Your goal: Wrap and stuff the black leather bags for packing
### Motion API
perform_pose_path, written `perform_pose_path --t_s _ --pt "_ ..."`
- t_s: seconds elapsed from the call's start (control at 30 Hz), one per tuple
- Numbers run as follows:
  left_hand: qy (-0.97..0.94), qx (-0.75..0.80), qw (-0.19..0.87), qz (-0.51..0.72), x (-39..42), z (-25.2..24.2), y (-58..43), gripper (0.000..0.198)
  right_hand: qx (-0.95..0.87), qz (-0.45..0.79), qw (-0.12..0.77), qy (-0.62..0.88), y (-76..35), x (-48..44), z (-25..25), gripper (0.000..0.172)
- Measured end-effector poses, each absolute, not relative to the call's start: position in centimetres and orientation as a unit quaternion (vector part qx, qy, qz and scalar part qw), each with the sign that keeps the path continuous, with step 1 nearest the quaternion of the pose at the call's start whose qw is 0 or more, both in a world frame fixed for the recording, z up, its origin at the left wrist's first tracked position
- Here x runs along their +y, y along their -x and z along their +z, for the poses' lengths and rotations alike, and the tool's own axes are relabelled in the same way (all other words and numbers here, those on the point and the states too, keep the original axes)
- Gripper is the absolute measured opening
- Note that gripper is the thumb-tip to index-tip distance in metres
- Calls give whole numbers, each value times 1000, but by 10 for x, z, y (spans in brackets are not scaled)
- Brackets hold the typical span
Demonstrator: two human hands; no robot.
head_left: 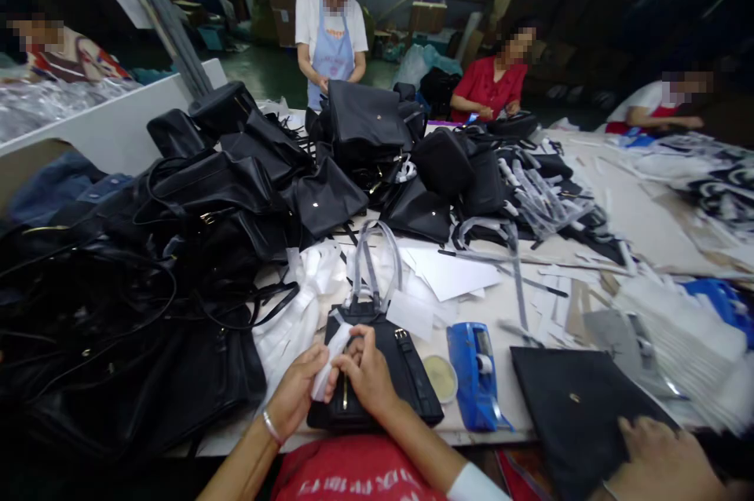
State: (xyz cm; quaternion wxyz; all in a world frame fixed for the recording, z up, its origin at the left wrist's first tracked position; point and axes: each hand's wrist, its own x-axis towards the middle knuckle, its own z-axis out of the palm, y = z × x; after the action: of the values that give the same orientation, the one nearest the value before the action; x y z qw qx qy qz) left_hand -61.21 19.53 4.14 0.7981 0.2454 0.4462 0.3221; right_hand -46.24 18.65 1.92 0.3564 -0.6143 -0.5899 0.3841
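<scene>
My left hand (301, 385), with a silver bracelet at the wrist, is closed round a folded strip of thin white wrapping (334, 356). At the same strip, my right hand (368, 372) has its fingers bent and pinches its edge. Both hands are above a black handbag (406, 367) lying on the table in front of me. The bag has a gold zip and a buckled side strap. Its handles (377, 250), wrapped in clear plastic, stand up at the far side.
Black bags (229, 187) are heaped at the left and back. A blue tape dispenser (474, 375) and a round tape roll (440, 378) stand to the right. Another person's hand (665, 458) rests on a black bag (580, 399). White sheets (453, 273) lie behind. Several co-workers stand or sit around.
</scene>
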Motion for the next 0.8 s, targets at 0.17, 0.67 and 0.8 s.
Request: perform_pose_path --t_s 0.17,0.67,0.8 --pt "-209 365 875 242 213 35 631 24 -773 261 284 504 455 209 11 41" --pt "-663 600 428 135 222 36 621 25 -791 41 10 610 288 207 -11 58" --pt "-754 583 303 -25 229 30 608 23 -762 8 -2 647 285 210 -29 37"
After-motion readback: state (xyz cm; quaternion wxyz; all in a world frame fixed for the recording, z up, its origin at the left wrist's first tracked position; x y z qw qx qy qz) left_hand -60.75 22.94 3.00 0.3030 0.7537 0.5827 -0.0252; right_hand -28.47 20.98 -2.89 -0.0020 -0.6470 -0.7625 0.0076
